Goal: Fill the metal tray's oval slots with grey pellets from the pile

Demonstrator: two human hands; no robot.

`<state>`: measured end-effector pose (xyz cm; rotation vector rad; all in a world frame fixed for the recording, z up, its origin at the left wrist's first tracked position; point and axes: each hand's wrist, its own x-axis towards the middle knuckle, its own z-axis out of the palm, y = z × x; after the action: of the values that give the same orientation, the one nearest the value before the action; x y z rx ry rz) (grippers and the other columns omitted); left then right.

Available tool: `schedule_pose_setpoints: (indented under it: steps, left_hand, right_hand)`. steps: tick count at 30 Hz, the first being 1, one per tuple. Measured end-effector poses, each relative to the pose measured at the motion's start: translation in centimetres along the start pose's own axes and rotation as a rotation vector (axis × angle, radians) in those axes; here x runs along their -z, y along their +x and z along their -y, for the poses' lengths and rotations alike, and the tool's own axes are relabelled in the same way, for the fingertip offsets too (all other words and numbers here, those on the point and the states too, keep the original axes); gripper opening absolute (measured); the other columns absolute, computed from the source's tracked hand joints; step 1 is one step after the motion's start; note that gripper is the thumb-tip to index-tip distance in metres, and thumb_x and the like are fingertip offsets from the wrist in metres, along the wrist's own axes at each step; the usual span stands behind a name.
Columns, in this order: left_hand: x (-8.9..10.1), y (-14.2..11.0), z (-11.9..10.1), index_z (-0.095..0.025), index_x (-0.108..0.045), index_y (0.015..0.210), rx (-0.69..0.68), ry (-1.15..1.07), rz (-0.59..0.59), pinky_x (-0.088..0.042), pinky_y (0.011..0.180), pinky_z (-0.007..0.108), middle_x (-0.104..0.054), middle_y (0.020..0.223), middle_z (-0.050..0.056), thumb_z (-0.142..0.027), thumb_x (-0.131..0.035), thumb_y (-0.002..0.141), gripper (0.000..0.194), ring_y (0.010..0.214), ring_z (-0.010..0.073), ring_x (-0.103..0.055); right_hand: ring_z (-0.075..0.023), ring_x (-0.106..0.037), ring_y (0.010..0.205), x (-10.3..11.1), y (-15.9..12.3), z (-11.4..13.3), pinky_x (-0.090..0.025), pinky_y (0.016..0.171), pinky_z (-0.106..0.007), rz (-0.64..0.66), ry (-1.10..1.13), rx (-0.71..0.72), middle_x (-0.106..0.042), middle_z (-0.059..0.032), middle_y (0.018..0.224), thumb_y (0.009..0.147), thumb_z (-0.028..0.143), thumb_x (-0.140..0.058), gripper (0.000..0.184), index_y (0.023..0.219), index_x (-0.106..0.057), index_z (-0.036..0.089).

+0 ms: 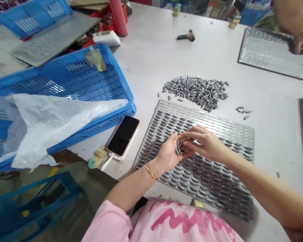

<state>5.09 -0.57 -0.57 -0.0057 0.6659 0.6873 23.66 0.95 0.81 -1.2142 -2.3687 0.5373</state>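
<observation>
My left hand [166,154] is palm up and cupped around several small grey oval pieces [178,151], which look smooth like pellets. Over that palm bends my right hand [205,143], its fingertips at the pieces; whether one is pinched between them is hidden. Both hands are above a flat metal slotted tray [212,119]. Rows of the same grey ovals fill most of its slots, while a band toward the far edge shows bare slots. Beyond the tray lies a heap of loose grey ovals [197,90].
Left of the tray are a phone [123,135] with a white cable and a blue crate [123,84] holding a plastic bag [47,124]. A small brush-like tool [187,35] lies farther back. At upper right, another person's hand [301,42] touches a second tray [267,50].
</observation>
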Motion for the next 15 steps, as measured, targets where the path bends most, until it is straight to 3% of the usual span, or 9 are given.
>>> schedule_pose_setpoints:
  steps: [5,10,12,15]
  left_hand:
    - [0.2,0.0,0.1,-0.015,-0.068,0.103,-0.030,0.021,0.018,-0.056,0.083,0.032,-0.069,0.096,0.008,-0.041,-0.050,0.097,0.033,0.074,0.0135,-0.061]
    - [0.0,-0.6,0.1,-0.012,-0.068,0.100,-0.106,0.180,0.030,-0.057,0.083,0.036,-0.069,0.094,0.010,-0.032,-0.060,0.092,0.023,0.083,0.0183,-0.067]
    - [0.0,-0.7,0.2,-0.012,-0.066,0.094,-0.122,0.267,0.021,-0.057,0.079,0.033,-0.069,0.089,0.008,-0.027,-0.069,0.086,0.017,0.079,0.0165,-0.067]
    - [0.1,-0.5,0.3,-0.013,-0.063,0.087,-0.138,0.356,-0.004,-0.056,0.068,0.027,-0.065,0.079,0.004,-0.032,-0.077,0.079,0.025,0.067,0.0120,-0.063]
  right_hand:
    - [-0.0204,-0.061,0.078,-1.0,0.0,1.7,-0.050,0.072,-0.037,-0.045,0.152,-0.086,-0.069,-0.0063,0.083,0.092,0.032,-0.062,0.014,0.090,-0.073,0.024]
    - [-0.0195,-0.068,0.076,-0.3,-1.5,1.1,-0.055,0.071,-0.034,-0.149,0.445,-0.413,-0.075,-0.0030,0.088,0.088,0.038,-0.068,0.014,0.092,-0.071,0.025]
    - [-0.0197,-0.068,0.074,-0.2,-2.0,1.0,-0.055,0.070,-0.035,-0.190,0.428,-0.470,-0.074,-0.0025,0.082,0.086,0.041,-0.071,0.017,0.091,-0.072,0.025]
    - [-0.0194,-0.067,0.073,-0.3,-2.5,1.1,-0.054,0.069,-0.034,-0.185,0.430,-0.477,-0.074,-0.0028,0.082,0.085,0.043,-0.071,0.019,0.091,-0.074,0.025]
